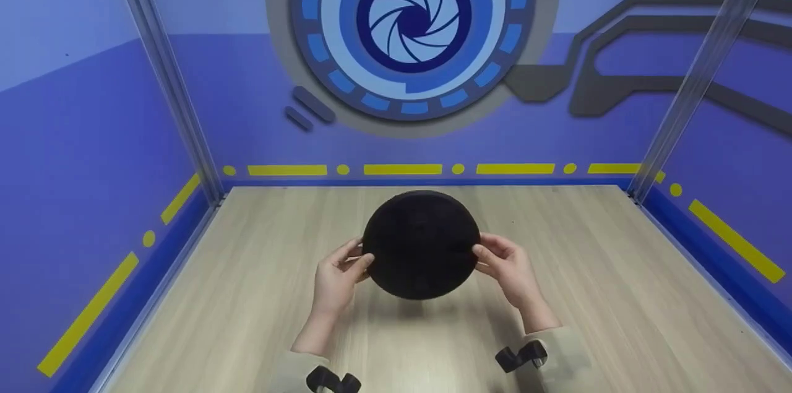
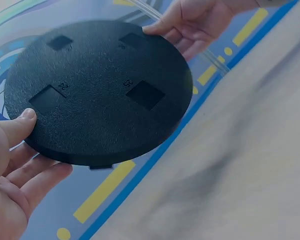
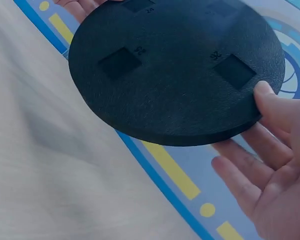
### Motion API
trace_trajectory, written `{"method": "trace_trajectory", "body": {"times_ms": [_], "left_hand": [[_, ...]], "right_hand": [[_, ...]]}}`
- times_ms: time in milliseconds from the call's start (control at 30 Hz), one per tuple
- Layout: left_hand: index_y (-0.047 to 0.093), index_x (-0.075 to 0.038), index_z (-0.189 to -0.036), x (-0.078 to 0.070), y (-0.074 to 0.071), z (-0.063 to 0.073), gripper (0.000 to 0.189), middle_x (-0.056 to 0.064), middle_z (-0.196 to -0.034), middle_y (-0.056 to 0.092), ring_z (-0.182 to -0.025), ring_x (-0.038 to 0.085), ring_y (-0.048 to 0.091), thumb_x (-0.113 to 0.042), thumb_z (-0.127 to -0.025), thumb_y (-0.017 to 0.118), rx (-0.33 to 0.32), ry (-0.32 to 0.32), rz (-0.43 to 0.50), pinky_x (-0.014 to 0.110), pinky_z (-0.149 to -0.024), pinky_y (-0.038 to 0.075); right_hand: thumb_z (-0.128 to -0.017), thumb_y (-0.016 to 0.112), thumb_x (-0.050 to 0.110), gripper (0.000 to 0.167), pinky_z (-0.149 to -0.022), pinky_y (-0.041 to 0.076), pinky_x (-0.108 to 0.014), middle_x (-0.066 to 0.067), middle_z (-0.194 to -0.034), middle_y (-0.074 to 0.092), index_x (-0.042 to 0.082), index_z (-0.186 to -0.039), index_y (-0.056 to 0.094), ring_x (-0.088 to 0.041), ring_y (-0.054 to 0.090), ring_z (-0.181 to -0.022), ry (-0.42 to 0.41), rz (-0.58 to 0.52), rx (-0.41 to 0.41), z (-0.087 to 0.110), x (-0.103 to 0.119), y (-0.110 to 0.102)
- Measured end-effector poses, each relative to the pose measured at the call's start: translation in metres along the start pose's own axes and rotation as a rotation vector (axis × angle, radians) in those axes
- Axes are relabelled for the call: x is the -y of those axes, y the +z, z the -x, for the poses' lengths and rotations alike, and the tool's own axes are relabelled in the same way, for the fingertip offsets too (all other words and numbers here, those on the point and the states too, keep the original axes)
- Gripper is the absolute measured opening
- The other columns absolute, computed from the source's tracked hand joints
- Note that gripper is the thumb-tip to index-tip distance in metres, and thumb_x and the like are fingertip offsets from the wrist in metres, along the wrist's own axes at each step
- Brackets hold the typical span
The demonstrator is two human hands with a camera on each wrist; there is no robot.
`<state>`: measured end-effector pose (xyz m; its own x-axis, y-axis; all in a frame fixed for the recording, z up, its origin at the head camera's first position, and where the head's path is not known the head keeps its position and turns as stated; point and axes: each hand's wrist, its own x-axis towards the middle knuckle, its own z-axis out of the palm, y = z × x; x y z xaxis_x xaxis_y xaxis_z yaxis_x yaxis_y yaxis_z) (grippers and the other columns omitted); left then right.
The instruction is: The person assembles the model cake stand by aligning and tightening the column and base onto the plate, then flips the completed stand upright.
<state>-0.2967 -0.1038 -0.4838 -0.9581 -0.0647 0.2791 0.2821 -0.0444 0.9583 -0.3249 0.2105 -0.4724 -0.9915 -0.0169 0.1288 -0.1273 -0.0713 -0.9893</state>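
Note:
A round black disc (image 1: 422,244) is held up above the wooden table, its flat face tilted toward the head camera. Several square recesses with small numbers beside them show on that face in the left wrist view (image 2: 100,120). My left hand (image 1: 337,278) pinches the disc's left edge, thumb on the near face and fingers behind. On the opposite edge my right hand (image 1: 512,269) grips the same way, its thumb (image 3: 272,105) pressing near the rim. A small tab (image 2: 101,166) juts from the lower rim in the left wrist view. The disc's far side is hidden.
The light wooden table (image 1: 247,294) lies below the disc, which casts a shadow on it. Blue printed panels with yellow dashes (image 1: 406,169) enclose the back and both sides. Metal posts (image 1: 167,71) stand at the two back corners.

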Motion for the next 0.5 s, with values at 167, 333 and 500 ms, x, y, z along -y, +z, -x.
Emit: {"method": "trace_trajectory", "body": {"times_ms": [167,333,500], "left_hand": [[0.06,0.002,-0.141,-0.003,0.0019,-0.0004,0.053,0.01,-0.103,0.074,-0.086,0.015,0.077,-0.008,-0.092,0.077,-0.037,-0.069,0.084,0.037,-0.074,0.067],[0.062,-0.002,-0.141,-0.0042,0.0022,0.0,0.05,0.005,-0.096,0.073,-0.083,0.015,0.077,-0.011,-0.094,0.076,-0.076,-0.135,0.061,0.033,-0.069,0.067],[0.064,-0.003,-0.138,-0.0041,0.0018,0.0017,0.048,0.004,-0.095,0.075,-0.083,0.015,0.078,-0.016,-0.094,0.076,-0.101,-0.2,0.03,0.023,-0.059,0.064]], "right_hand": [[-0.099,0.065,0.002,0.046,-0.077,0.066,-0.031,-0.003,-0.103,0.078,0.0,-0.144,0.056,-0.015,0.077,-0.084,0.036,-0.045,-0.002,0.0009,0.0024,0.0029],[-0.101,0.065,0.01,0.053,-0.075,0.065,-0.027,0.001,-0.104,0.078,0.003,-0.151,0.049,-0.011,0.076,-0.081,0.091,0.017,0.065,0.0026,0.0046,0.0007],[-0.1,0.066,0.011,0.065,-0.084,0.065,-0.028,0.001,-0.117,0.072,0.0,-0.157,0.036,-0.011,0.074,-0.094,0.117,0.03,0.205,0.0034,0.004,-0.0063]]}}
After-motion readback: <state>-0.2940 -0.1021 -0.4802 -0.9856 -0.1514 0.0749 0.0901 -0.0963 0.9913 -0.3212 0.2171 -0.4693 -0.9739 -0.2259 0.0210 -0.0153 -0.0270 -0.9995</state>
